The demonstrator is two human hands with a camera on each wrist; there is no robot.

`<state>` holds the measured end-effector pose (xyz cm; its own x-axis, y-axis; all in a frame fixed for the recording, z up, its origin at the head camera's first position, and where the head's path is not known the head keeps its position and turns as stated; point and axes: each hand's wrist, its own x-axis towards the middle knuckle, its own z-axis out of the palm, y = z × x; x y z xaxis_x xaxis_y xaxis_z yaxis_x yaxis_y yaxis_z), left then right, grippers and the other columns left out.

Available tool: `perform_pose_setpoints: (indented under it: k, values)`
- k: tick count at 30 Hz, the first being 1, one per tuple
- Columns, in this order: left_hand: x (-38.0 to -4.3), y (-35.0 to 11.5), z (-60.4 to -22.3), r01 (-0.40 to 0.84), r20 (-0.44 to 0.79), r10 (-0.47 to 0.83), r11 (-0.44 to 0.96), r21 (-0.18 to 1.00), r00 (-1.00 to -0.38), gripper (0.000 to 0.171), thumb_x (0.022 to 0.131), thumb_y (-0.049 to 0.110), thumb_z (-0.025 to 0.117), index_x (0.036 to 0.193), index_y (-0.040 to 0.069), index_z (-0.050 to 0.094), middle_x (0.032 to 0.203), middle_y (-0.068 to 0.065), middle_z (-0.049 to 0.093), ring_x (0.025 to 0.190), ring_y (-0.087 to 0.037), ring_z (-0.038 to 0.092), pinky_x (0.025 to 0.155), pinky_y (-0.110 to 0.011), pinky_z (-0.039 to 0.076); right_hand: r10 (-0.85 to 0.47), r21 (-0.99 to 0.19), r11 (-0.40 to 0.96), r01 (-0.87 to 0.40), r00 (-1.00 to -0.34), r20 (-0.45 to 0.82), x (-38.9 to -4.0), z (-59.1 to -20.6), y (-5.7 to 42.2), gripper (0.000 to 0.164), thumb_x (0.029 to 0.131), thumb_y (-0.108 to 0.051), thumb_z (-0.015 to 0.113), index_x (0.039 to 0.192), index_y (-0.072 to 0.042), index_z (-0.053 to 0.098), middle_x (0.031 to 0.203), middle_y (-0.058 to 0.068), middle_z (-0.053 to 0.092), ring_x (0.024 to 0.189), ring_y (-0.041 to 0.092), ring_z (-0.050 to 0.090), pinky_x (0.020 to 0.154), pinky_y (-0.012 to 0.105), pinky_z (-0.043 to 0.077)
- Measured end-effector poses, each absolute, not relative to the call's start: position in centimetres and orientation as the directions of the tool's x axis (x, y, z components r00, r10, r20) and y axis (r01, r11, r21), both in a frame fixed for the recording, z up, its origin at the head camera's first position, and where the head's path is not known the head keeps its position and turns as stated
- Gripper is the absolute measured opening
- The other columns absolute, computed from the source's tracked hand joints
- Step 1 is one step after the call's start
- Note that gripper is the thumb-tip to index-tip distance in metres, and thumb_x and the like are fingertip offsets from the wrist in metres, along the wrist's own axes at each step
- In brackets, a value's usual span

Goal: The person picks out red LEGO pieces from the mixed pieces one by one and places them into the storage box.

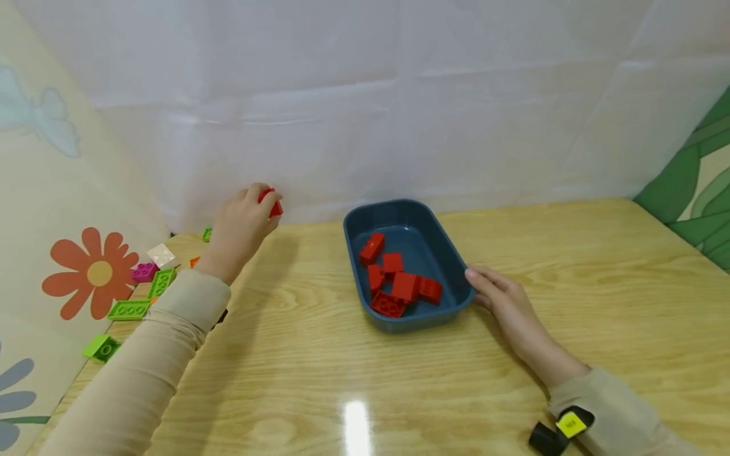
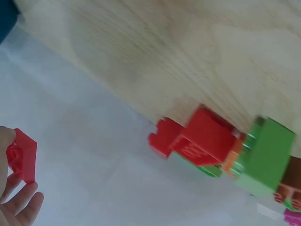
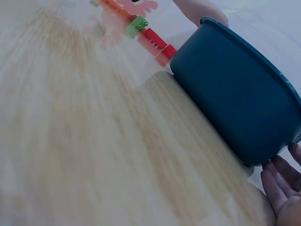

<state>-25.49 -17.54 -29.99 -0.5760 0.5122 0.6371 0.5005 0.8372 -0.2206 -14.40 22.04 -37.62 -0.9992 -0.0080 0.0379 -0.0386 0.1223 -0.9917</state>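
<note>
Pinched between the thumb and fingers of my left hand (image 1: 239,225) is a red toy building brick (image 1: 276,208), held up in front of the white cloth backdrop. The left wrist view shows studs on one face of this brick (image 2: 28,157). A dark blue plastic bin (image 1: 424,244) stands at mid-table with several red bricks (image 1: 405,287) lying loose inside. My right hand (image 1: 507,310) grips the bin's near right side, thumb at the rim and fingers against the outer wall. In the right wrist view those fingers (image 3: 278,179) sit low on the bin's corner.
Along the table's left edge lie several bricks: green (image 1: 130,310), magenta (image 1: 145,272) and white (image 1: 163,255). The left wrist view also has red bricks (image 2: 207,136) and a green one (image 2: 267,153) there. A white cloth (image 1: 365,114) hangs behind the wooden table (image 1: 296,373).
</note>
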Motion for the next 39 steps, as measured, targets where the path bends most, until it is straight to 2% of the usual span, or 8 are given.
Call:
perform_pose_setpoints:
  k: [6, 16, 25, 28, 39]
  values:
    - [-25.6, -15.3, -29.9, 0.488, 0.648, 0.442, 0.864, -0.123, -0.620, 0.038, 0.081, 0.016, 0.070, 0.114, 0.001, 0.059, 0.108, -0.022, 0.064, 0.089, -0.038, 0.063, 0.074, -0.050, 0.059, -0.009, -0.989, 0.146, -0.034, -0.999, 0.033, -14.4, -37.6, 22.0, 0.063, 0.094, -0.034, 0.052, 0.135, 0.013, 0.041, 0.100, -0.030, 0.059, 0.095, -0.011, 0.057, 0.075, 0.006, 0.051]
    - [-25.1, -11.6, -29.5, 0.507, 0.632, 0.420, 0.861, -0.051, -0.651, 0.045, 0.085, 0.027, 0.067, 0.122, 0.003, 0.057, 0.116, -0.017, 0.065, 0.096, -0.031, 0.062, 0.080, -0.044, 0.059, -0.002, -0.988, 0.150, -0.033, -0.999, 0.033, -14.6, -37.5, 21.6, 0.063, 0.094, -0.035, 0.052, 0.134, 0.012, 0.042, 0.100, -0.029, 0.059, 0.094, -0.010, 0.057, 0.075, 0.006, 0.051]
    - [-25.1, -8.5, -29.3, 0.576, 0.669, 0.462, 0.815, -0.061, -0.582, 0.044, 0.083, 0.029, 0.068, 0.117, 0.003, 0.060, 0.110, -0.016, 0.067, 0.092, -0.029, 0.064, 0.078, -0.041, 0.059, -0.003, -0.988, 0.152, -0.041, -0.999, 0.041, -14.7, -37.5, 21.5, 0.061, 0.094, -0.035, 0.052, 0.133, 0.011, 0.044, 0.099, -0.029, 0.059, 0.093, -0.010, 0.057, 0.075, 0.006, 0.051]
    - [-24.9, -7.9, -29.3, 0.582, 0.658, 0.481, 0.809, -0.079, -0.579, 0.042, 0.082, 0.028, 0.070, 0.115, 0.004, 0.062, 0.108, -0.015, 0.067, 0.089, -0.028, 0.065, 0.077, -0.039, 0.060, 0.002, -0.988, 0.147, -0.040, -0.999, 0.041, -14.7, -37.5, 21.6, 0.060, 0.094, -0.035, 0.053, 0.132, 0.011, 0.045, 0.099, -0.029, 0.060, 0.093, -0.010, 0.058, 0.075, 0.006, 0.051]
    - [-23.9, -5.7, -29.5, 0.595, 0.524, 0.538, 0.801, -0.073, -0.660, 0.041, 0.086, 0.031, 0.064, 0.118, 0.005, 0.061, 0.110, -0.013, 0.067, 0.091, -0.027, 0.064, 0.081, -0.039, 0.058, -0.010, -0.987, 0.157, -0.039, -0.999, 0.038, -14.7, -37.5, 21.6, 0.061, 0.094, -0.037, 0.051, 0.133, 0.010, 0.045, 0.101, -0.029, 0.060, 0.095, -0.010, 0.057, 0.076, 0.006, 0.051]
